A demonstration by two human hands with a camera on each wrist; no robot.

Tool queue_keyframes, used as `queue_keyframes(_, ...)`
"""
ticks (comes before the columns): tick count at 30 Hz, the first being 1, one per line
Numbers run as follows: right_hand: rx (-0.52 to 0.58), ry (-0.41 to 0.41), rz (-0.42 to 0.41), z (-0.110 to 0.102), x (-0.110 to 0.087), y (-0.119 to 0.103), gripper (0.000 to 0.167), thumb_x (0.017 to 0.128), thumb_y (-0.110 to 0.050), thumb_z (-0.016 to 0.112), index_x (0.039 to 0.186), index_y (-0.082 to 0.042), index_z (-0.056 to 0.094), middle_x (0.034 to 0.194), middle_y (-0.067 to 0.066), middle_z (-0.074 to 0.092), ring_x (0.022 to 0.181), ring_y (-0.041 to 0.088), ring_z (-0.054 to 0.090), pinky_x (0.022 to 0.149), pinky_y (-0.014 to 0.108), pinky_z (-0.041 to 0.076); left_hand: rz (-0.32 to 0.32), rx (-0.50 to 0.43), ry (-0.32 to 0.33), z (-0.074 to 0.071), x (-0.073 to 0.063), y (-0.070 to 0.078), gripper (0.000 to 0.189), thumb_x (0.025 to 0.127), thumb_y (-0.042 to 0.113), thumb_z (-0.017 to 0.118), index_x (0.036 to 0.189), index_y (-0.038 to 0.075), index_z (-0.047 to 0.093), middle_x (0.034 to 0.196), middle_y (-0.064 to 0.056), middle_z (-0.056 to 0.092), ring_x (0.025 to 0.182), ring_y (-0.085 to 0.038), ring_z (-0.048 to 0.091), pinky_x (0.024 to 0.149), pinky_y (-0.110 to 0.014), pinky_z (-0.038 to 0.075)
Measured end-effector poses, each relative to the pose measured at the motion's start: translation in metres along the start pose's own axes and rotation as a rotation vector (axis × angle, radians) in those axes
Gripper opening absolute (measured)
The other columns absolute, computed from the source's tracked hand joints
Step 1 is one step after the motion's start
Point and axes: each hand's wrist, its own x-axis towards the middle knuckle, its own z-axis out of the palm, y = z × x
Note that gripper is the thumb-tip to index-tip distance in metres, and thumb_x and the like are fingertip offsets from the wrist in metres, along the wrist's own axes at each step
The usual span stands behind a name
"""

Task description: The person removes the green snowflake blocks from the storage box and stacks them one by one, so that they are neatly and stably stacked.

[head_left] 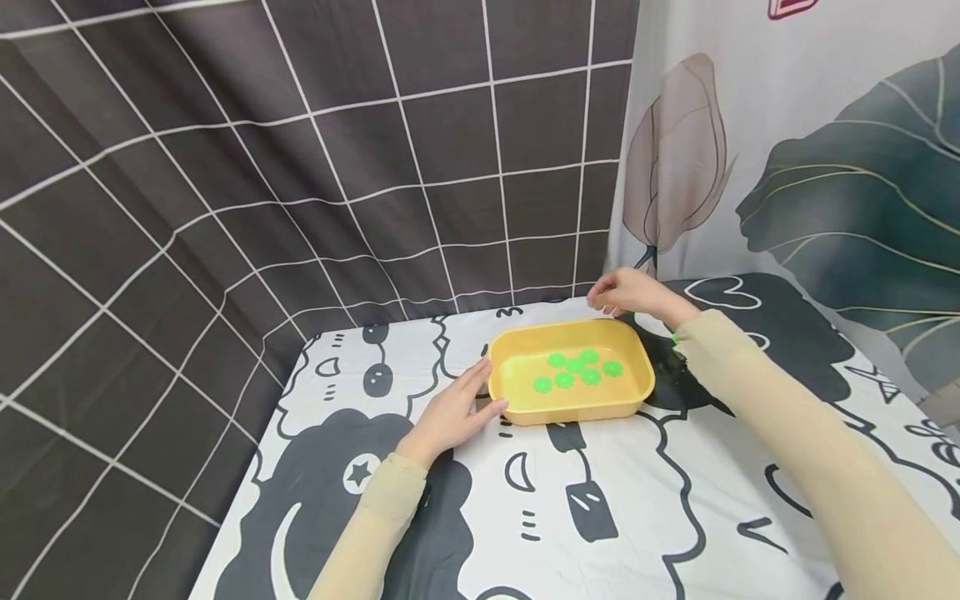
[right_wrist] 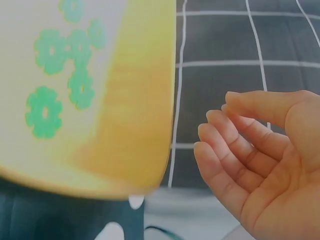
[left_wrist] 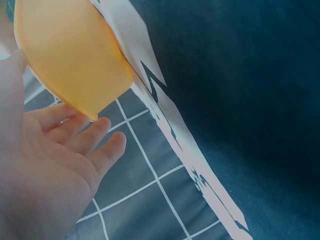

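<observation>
A yellow tray [head_left: 573, 412] with rounded corners lies on the patterned cloth. Several small green flower-shaped pieces [head_left: 591, 377] with holes in their middles lie flat inside it, towards its right half. My left hand [head_left: 448, 418] rests at the tray's left end, fingers extended and thumb spread along the near corner. In the left wrist view, the fingers of that left hand [left_wrist: 65, 160] touch the tray's rim [left_wrist: 60, 100]. Above the tray's far right corner hovers my right hand [head_left: 633, 293]. Its fingers [right_wrist: 222, 172] are loosely bent, with nothing visible between them and the thumb.
A black-and-white cartoon-print cloth [head_left: 570, 542] covers the table. Behind it and to the left hangs a dark curtain [head_left: 450, 208] with a white grid. A pale curtain [head_left: 697, 150] with leaf prints hangs at the right.
</observation>
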Motion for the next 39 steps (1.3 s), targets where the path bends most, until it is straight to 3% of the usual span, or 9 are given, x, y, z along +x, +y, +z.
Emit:
queue_keyframes(5,-0.019,-0.038,-0.058,0.012,0.004,-0.012,0.022,0.097,-0.015,0.064,0.108,0.004,0.070,0.102,0.017,0.072,0.089,0.032,0.069,0.076,0.039,0.059,-0.007,0.000,-0.006,0.000,0.000,0.000,0.082,0.100,0.065,0.044,0.159,0.010,0.032,0.165,-0.002,0.027,0.150,-0.022,0.028,0.120,-0.041,0.029)
queue_keyframes(12,-0.094,-0.112,-0.160,0.029,0.010,-0.018,0.023,0.095,-0.011,0.066,0.111,0.005,0.070,0.096,0.011,0.074,0.085,0.023,0.065,0.072,0.033,0.056,-0.003,-0.009,-0.007,-0.001,0.000,0.002,0.081,0.100,0.064,0.046,0.158,0.009,0.032,0.165,-0.003,0.027,0.150,-0.024,0.030,0.119,-0.043,0.030)
queue_keyframes(19,-0.149,-0.161,-0.249,0.040,0.017,-0.020,0.017,0.093,-0.006,0.066,0.108,-0.001,0.073,0.095,0.006,0.073,0.088,0.020,0.065,0.076,0.033,0.055,-0.002,0.000,0.006,-0.002,0.002,0.000,0.082,0.099,0.066,0.045,0.158,0.010,0.033,0.165,-0.002,0.028,0.149,-0.024,0.030,0.119,-0.043,0.031)
queue_keyframes(24,-0.204,-0.199,-0.328,0.047,0.020,-0.017,0.019,0.092,-0.004,0.068,0.109,-0.002,0.074,0.098,0.005,0.074,0.094,0.022,0.067,0.089,0.041,0.053,-0.012,-0.003,-0.005,-0.001,0.002,0.000,0.083,0.099,0.067,0.044,0.159,0.010,0.032,0.165,-0.003,0.028,0.149,-0.023,0.030,0.119,-0.043,0.031)
queue_keyframes(30,-0.201,-0.263,-0.334,0.054,0.021,-0.017,0.026,0.091,-0.003,0.068,0.117,0.001,0.071,0.111,0.011,0.073,0.107,0.028,0.067,0.100,0.046,0.051,-0.017,-0.003,-0.020,0.000,0.003,0.000,0.083,0.099,0.068,0.043,0.160,0.012,0.031,0.165,0.000,0.026,0.150,-0.020,0.028,0.120,-0.041,0.030)
queue_keyframes(39,-0.251,-0.349,-0.374,0.059,0.024,-0.017,0.037,0.089,-0.003,0.068,0.124,0.007,0.067,0.120,0.018,0.070,0.110,0.031,0.066,0.100,0.045,0.052,-0.026,-0.015,-0.014,0.000,0.001,-0.001,0.084,0.098,0.069,0.043,0.159,0.012,0.031,0.165,-0.001,0.026,0.150,-0.021,0.028,0.120,-0.042,0.030)
